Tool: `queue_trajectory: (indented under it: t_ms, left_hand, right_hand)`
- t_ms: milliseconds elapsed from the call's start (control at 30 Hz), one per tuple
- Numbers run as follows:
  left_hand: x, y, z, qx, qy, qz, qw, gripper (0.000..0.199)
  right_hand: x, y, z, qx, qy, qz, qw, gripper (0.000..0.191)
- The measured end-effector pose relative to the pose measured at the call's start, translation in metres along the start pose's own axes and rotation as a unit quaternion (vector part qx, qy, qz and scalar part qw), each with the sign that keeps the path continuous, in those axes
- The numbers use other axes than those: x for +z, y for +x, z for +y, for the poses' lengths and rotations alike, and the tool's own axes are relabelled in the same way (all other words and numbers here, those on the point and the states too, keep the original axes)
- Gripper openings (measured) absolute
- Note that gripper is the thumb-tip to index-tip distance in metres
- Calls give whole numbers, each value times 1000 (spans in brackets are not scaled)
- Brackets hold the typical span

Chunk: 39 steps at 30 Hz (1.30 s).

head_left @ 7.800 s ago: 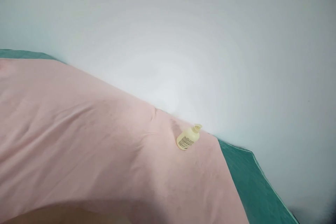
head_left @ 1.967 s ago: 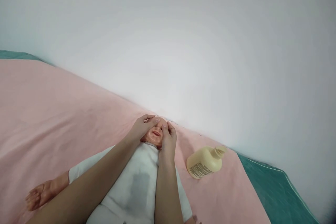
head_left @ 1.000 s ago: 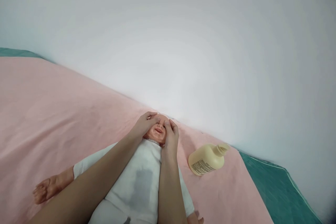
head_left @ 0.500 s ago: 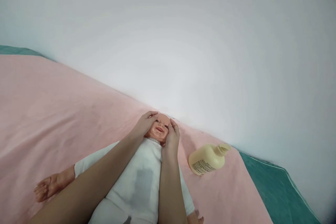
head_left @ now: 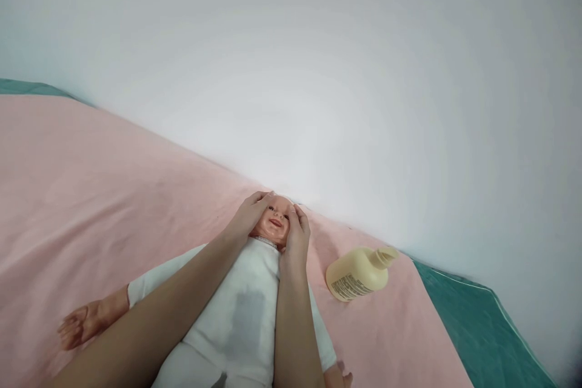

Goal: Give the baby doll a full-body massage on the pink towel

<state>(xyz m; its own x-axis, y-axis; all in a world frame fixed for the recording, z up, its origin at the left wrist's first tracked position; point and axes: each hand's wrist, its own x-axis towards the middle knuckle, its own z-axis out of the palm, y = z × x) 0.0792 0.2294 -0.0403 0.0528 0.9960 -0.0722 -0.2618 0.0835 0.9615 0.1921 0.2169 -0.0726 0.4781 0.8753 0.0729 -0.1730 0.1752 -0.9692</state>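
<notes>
A baby doll [head_left: 276, 223] with a white cloth body [head_left: 218, 309] lies on its back, smiling face up. My left hand [head_left: 253, 213] cups the left side of its head, fingers reaching over the temple toward the forehead. On the other side, my right hand [head_left: 297, 231] wraps the cheek and temple, its fingertips beside the doll's eye. Both palms press against the head, so the ears and sides are hidden. My forearms run along the doll's torso, where a grey patch shows on the chest.
A pale yellow pump bottle [head_left: 357, 274] with printed text stands to the right of the doll. Pink cloth [head_left: 113, 182] lies beneath, over a green cover [head_left: 482, 315] that shows at the right. A white wall [head_left: 291, 73] rises just behind the doll's head.
Both hands stay on the doll's head. They have shifted very slightly upward along its sides, the right fingers a touch nearer the forehead.
</notes>
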Motion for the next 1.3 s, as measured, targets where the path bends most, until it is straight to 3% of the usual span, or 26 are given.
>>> queue_trajectory:
  t_ms: [333,800,1033,1167,1300]
  left_hand:
    - [-1,-3,6,-31,16,-1,999,44]
    - [-2,9,-8,2,-23,30,999,32]
    - [-3,11,-11,12,-27,33,999,29]
    - [-2,5,-5,16,-9,1,1000,37]
    - [-1,-1,3,-5,20,8,1000,43]
  right_hand:
    - [-3,1,2,22,3,12,1000,52]
    - [1,-2,-8,86,64,38,994,41]
    - [1,-6,-13,67,54,38,996,37]
    - [2,-6,-11,42,25,20,999,47]
    - [1,-3,-6,24,-11,16,1000,53]
